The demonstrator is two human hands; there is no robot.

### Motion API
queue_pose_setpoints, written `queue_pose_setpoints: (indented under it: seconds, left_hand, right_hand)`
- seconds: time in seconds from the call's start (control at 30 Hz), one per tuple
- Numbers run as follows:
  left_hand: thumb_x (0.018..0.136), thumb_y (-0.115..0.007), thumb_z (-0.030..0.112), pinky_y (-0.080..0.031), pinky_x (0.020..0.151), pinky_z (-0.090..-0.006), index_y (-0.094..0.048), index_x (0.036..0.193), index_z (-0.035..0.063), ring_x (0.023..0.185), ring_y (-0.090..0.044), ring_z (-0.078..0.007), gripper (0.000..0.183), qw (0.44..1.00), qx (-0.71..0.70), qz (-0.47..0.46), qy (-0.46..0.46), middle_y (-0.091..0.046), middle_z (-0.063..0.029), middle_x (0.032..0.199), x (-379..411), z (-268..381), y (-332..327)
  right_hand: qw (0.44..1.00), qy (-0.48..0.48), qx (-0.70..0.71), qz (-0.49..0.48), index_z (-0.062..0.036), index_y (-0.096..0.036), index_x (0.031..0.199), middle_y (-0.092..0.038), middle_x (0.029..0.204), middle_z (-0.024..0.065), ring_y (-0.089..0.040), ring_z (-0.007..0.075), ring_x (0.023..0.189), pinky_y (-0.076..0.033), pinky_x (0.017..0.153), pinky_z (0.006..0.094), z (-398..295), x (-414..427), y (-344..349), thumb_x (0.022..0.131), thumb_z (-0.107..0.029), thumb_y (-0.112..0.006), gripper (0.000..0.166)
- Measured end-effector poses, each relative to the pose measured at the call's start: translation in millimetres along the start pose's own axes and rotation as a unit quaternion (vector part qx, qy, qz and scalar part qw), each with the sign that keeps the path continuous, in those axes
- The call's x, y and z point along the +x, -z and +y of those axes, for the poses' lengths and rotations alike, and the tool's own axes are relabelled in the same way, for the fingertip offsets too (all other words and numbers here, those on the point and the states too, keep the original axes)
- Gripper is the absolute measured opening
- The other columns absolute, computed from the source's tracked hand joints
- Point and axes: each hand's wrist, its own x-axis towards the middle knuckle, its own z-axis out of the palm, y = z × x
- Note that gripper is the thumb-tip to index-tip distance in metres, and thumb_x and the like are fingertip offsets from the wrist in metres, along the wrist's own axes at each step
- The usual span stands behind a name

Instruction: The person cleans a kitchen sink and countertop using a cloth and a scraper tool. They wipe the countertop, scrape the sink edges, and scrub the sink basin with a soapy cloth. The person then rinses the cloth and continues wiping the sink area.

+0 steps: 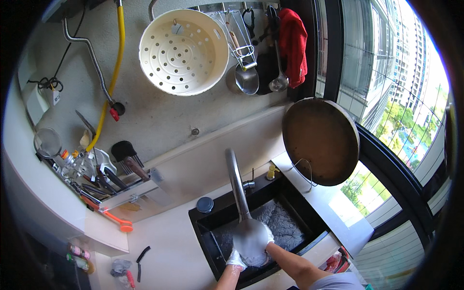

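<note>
Over the black sink (203,235), my left hand (236,259) and my right hand (269,235) are in thin white gloves. They hold a round grey dish (250,237) from opposite sides, below the end of the steel faucet (237,181). The dish is blurred, and it hides most of my fingers. A second pale, wet round shape (255,260) shows under its near edge; I cannot tell what it is. Rippled water (279,221) covers the sink floor.
A large brown round pan (320,141) leans by the window, right of the sink. A dark round lid (204,204) and a yellow pump top (271,172) sit at the rim. Left are a utensil rack (119,190), orange brush (125,225) and black-handled tool (140,261). A perforated basket (185,54) hangs above.
</note>
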Motion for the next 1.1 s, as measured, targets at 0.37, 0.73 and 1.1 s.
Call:
queue_pose_setpoints:
  seconds: [0.37,0.73,1.1]
  left_hand:
    - [0.094,-0.029,0.051,-0.034,0.105,-0.0337,-0.046,0.128,0.0096,0.123,-0.044,-0.0224,0.057,0.922,-0.065,-0.382,0.005,-0.046,-0.0099,0.136,97.5,-10.4,133.9]
    - [0.086,-0.037,0.059,-0.035,0.106,-0.0375,-0.047,0.131,0.0055,0.118,-0.048,-0.0293,0.071,0.955,0.238,-0.116,-0.13,-0.051,-0.012,0.13,26.0,-2.4,28.7]
    - [0.084,-0.034,0.074,-0.025,0.109,-0.0346,-0.034,0.141,0.0144,0.132,-0.029,-0.0206,0.083,0.896,0.442,-0.005,-0.05,-0.038,-0.0065,0.142,-60.8,21.1,-21.5]
  right_hand:
    - [0.96,0.226,-0.143,-0.085,-0.0078,-0.066,0.088,-0.065,0.086,0.0152,-0.062,0.0299,0.087,-0.048,0.08,0.0364,-26.3,-107.0,-68.0,0.083,-0.029,-0.058,0.023]
    - [0.982,0.157,-0.105,-0.022,0.0001,-0.057,0.097,-0.064,0.09,0.0208,-0.064,0.0337,0.081,-0.05,0.075,0.044,-36.7,-87.6,-38.4,0.089,-0.033,-0.052,0.034]
    - [0.921,-0.159,0.295,-0.197,-0.0056,-0.062,0.092,-0.063,0.078,0.0063,-0.06,0.0156,0.064,-0.05,0.055,0.0299,-70.7,-63.1,29.0,0.087,-0.015,-0.062,0.011]
